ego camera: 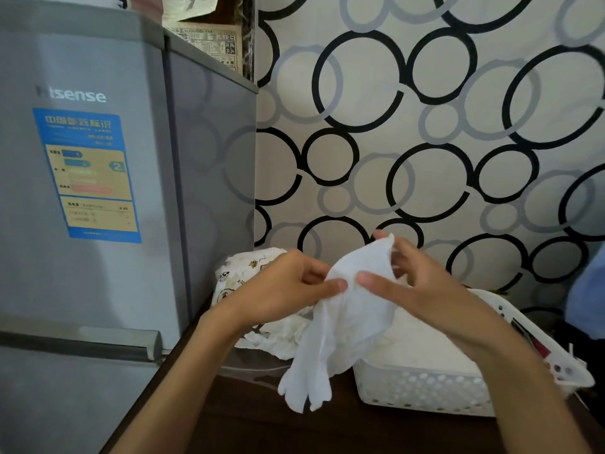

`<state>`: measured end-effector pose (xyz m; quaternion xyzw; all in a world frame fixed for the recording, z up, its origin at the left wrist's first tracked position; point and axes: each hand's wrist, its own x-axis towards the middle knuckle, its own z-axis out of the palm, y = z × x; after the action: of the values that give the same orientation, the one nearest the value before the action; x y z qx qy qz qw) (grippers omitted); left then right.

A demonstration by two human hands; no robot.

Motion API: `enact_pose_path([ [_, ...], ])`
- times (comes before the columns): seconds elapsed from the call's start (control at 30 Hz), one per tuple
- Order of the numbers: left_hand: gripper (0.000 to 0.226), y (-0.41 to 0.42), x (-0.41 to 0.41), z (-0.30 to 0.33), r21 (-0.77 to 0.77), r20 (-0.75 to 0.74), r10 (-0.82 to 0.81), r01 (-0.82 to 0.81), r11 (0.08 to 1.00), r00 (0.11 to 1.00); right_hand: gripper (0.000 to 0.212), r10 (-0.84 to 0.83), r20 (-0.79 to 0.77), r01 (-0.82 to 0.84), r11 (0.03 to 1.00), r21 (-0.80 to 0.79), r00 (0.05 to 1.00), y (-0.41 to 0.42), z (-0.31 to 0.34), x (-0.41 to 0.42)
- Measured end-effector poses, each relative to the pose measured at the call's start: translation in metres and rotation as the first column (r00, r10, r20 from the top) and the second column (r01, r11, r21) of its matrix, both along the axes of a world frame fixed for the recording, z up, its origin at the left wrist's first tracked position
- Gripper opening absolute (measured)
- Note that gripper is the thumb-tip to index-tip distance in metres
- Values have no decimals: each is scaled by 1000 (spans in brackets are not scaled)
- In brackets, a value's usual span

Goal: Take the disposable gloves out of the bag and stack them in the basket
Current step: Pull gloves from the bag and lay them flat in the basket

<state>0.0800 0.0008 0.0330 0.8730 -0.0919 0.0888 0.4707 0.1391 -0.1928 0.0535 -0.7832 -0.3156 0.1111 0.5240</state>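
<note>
- Your left hand (288, 286) and right hand (422, 283) both pinch one translucent glove (347, 309) by its cuff, thumbs pressed on top, its fingers dangling over the dark table (248, 417).
- The white basket (422, 388) on your right already holds a flat stack of gloves (422, 342).
- The printed bag (248, 273) sits behind your left hand, with more gloves spilling out.

I am reading "Hisense" in raised silver letters on the grey refrigerator door (82, 191) to my left. A blue energy label (87, 175) is showing a "2" and "0.49"; its Chinese print is blurring. The newspaper (209, 44) print above is staying illegible.
</note>
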Motion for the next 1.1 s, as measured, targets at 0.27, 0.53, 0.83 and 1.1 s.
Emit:
enact_pose_path([
  [0.27,14,13,-2,3,10,63,92,-93,996,994,10,-256,62,240,951,196,965,-15,9,6],
  [0.53,26,-13,17,-7,-66,261,308,-302,951,915,10,-395,48,348,854,387,918,-33,12,10],
  [0.83,36,-68,53,-6,-113,389,351,-334,936,852,12,-696,85,537,620,573,713,-63,1,27],
  [1.1,13,-48,32,25,-242,606,455,-394,887,653,13,-520,36,427,738,523,854,-59,2,22],
])
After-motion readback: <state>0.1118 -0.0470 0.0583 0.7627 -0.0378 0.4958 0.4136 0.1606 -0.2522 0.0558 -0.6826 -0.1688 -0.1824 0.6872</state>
